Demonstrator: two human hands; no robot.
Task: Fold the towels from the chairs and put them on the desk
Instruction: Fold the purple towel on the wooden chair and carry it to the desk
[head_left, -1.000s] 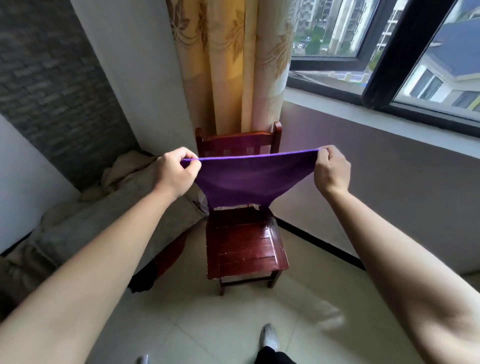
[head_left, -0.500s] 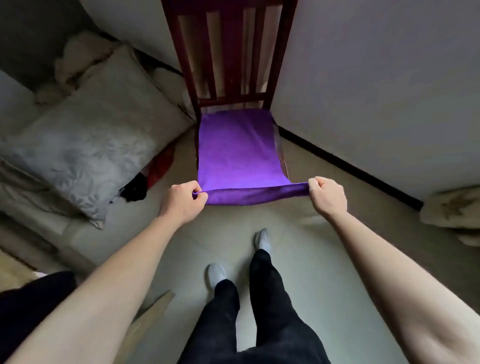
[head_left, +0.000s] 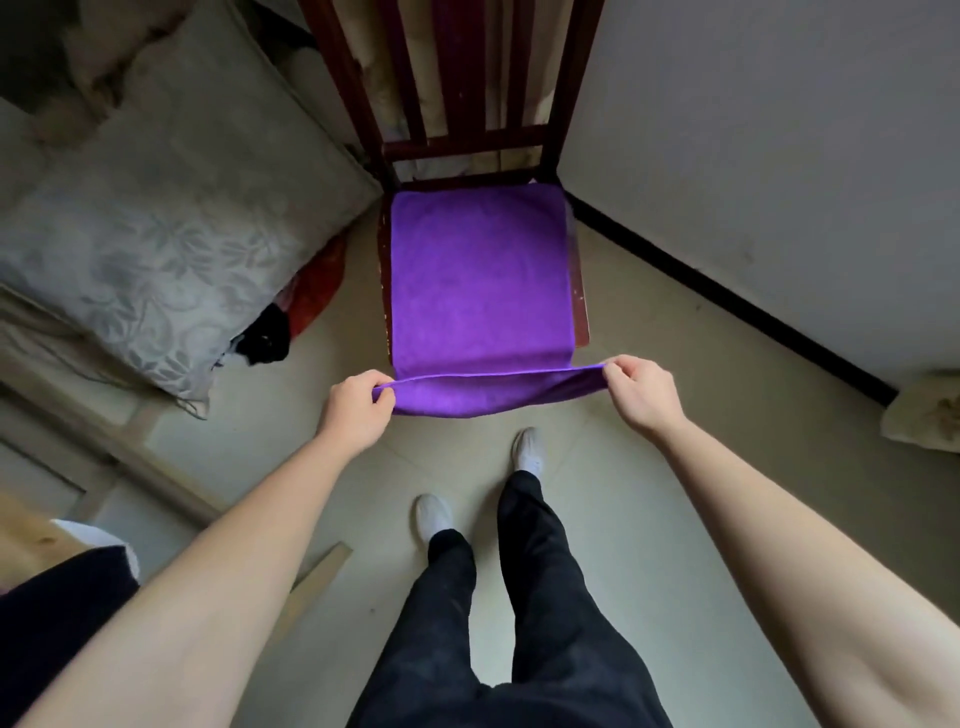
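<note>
Chair (head_left: 568, 104) under towel (head_left: 478, 270), corners seemingly in left hand (head_left: 356, 410), right hand (head_left: 641, 392)

The dark red wooden chair (head_left: 467, 144) stands in a corner, and its tall slatted back closes off the far side of the seat. To the chair's right, a white wall (head_left: 779, 156) with a black skirting board (head_left: 727, 296) runs close alongside, leaving only a narrow strip of pale tiled floor (head_left: 675, 493). To the chair's left, a large grey leaf-patterned cushion (head_left: 156, 223) leans near, with a heap of red and black cloth (head_left: 306, 296) between it and the chair. The seat, covered flat by the purple towel (head_left: 478, 270), is open from above and from its front edge. There the left hand (head_left: 356, 410) and right hand (head_left: 641, 389) pinch the towel's near hem. In front of the chair, bare floor shows around the person's black-trousered legs (head_left: 545, 571).
</note>
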